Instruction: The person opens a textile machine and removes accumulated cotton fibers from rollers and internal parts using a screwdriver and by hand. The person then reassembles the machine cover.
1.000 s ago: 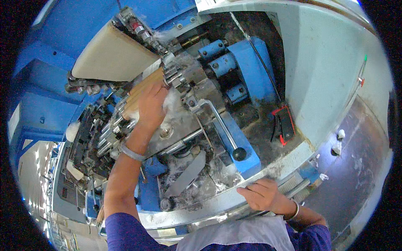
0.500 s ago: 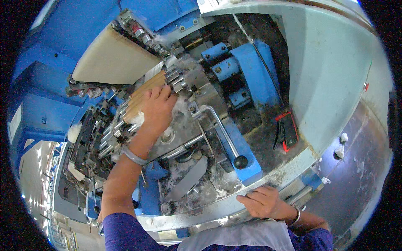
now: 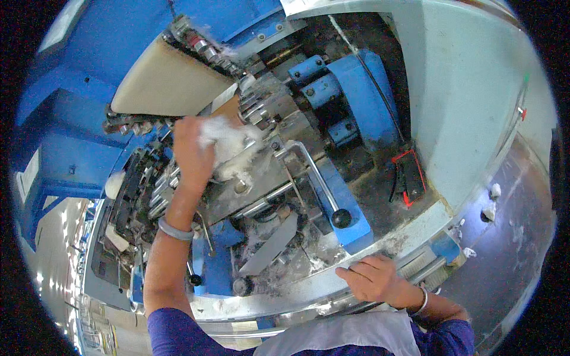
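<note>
My left hand (image 3: 195,153) is over the rollers of a machine, its fingers closed at the edge of a loose tuft of white cotton fibre (image 3: 222,132). The tuft spreads to the right over the metal rollers (image 3: 255,111) and a brown roller (image 3: 228,110). More fluff lies on the metal plate just below it. My right hand (image 3: 369,277) rests by the machine's front edge (image 3: 285,304), fingers curled in; its palm is hidden, and I cannot see whether anything is inside.
Above my left hand a cream-belted arm (image 3: 169,80) stands raised. Nearer the middle is a metal lever with a black knob (image 3: 341,218) over a blue block. Blue housings (image 3: 362,101) and a red-edged black part (image 3: 409,178) sit to the right. White fluff lies on the floor at right.
My left hand has moved left off the brown rollers, and a large white tuft now shows at its fingers. My right hand stays by the front edge.
</note>
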### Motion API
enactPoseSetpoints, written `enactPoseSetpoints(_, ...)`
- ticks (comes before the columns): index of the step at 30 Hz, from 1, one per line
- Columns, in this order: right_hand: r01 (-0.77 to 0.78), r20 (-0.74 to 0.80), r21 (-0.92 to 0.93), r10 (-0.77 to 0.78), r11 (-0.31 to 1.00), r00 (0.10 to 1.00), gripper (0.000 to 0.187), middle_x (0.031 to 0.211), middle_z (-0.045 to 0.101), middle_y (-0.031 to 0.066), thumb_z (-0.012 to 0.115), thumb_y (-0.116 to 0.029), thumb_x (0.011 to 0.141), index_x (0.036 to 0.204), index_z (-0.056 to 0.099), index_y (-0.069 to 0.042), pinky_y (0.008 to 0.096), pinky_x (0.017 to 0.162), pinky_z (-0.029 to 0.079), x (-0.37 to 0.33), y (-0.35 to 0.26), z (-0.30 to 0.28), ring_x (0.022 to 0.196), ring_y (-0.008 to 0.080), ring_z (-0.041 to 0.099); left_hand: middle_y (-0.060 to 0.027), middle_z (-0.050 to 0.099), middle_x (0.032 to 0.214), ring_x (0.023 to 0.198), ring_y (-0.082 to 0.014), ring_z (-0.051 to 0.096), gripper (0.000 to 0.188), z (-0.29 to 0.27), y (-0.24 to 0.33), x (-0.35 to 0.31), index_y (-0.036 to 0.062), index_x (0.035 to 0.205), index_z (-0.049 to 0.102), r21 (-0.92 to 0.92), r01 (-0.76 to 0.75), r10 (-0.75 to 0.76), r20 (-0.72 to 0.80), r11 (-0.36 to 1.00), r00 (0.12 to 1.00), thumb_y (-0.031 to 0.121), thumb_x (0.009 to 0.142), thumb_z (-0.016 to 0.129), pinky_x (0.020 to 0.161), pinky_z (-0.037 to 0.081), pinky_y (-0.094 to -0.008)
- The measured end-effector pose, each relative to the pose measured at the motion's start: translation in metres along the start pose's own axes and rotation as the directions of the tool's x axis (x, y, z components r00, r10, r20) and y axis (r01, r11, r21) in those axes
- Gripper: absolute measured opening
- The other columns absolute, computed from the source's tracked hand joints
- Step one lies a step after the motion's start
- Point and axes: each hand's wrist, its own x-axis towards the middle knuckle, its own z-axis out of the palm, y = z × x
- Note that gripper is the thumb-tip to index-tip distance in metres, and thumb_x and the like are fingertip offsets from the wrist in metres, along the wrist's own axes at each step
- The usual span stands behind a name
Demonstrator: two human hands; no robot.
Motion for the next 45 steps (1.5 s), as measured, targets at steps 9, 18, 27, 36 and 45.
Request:
enactPoseSetpoints(9, 0.024, 0.013, 0.004, -0.024, 1.000, 1.000, 0.033, 0.072, 0.055, -0.0025, 0.069, -0.007, 0.063, 0.096, 0.072, -0.008, 0.0273, 0.049, 0.043, -0.001, 0.002, -0.001, 0.062, 0.0144, 0.053, -0.0052, 0.053, 0.094, 0.100, -0.0257, 0.050, 0.026, 0.060, 0.031, -0.003, 0.0113, 0.092, 0.064, 0.298, -0.411, 0.364, 0.201, 0.862, 0.909, 0.007, 0.066, 0.064, 0.083, 0.036, -0.0415)
enactPoseSetpoints(18, 0.168, -0.078, 0.041, -0.164, 0.985, 0.983, 0.037, 0.074, 0.056, -0.0031, 0.065, -0.008, 0.059, 0.096, 0.072, -0.010, 0.0258, 0.051, 0.043, 0.003, 0.012, -0.004, 0.064, 0.0132, 0.054, -0.0112, 0.056, 0.096, 0.099, -0.0315, 0.053, 0.029, 0.050, 0.007, -0.007, 0.0048, 0.094, 0.061, 0.054, -0.120, 0.124, -0.090, 0.991, 0.988, 0.000, 0.066, 0.057, 0.088, 0.040, -0.0423)
enactPoseSetpoints(27, 0.084, 0.009, 0.004, -0.084, 0.996, 0.996, 0.036, 0.074, 0.056, -0.0034, 0.064, -0.010, 0.059, 0.095, 0.072, -0.011, 0.0251, 0.049, 0.042, 0.004, 0.007, -0.005, 0.064, 0.0129, 0.054, -0.0084, 0.059, 0.102, 0.099, -0.0282, 0.054, 0.035, 0.000, 0.033, 0.009, 0.0074, 0.100, 0.062, 0.307, -0.455, 0.404, 0.216, 0.836, 0.889, 0.006, 0.066, 0.063, 0.083, 0.040, -0.0421)
enactPoseSetpoints(36, 0.158, -0.058, 0.073, -0.154, 0.985, 0.986, 0.040, 0.076, 0.057, -0.0026, 0.067, -0.011, 0.061, 0.100, 0.070, -0.010, 0.0261, 0.051, 0.044, 0.005, 0.014, -0.005, 0.065, 0.0139, 0.055, -0.0048, 0.056, 0.096, 0.103, -0.0236, 0.052, 0.022, 0.057, 0.019, -0.003, 0.0099, 0.096, 0.064, 0.303, -0.644, 0.574, 0.294, 0.703, 0.765, 0.015, 0.075, 0.058, 0.080, 0.038, -0.0392)
enactPoseSetpoints(45, 0.135, 0.005, -0.015, -0.135, 0.991, 0.991, 0.039, 0.074, 0.057, -0.0036, 0.065, -0.011, 0.058, 0.097, 0.071, -0.011, 0.0254, 0.051, 0.044, 0.003, 0.010, -0.005, 0.064, 0.0132, 0.054, -0.0086, 0.059, 0.096, 0.104, -0.0267, 0.052, 0.025, 0.055, 0.016, -0.004, 0.0066, 0.096, 0.060, 0.168, -0.647, 0.608, 0.233, 0.744, 0.759, 0.011, 0.071, 0.061, 0.086, 0.040, -0.0406)
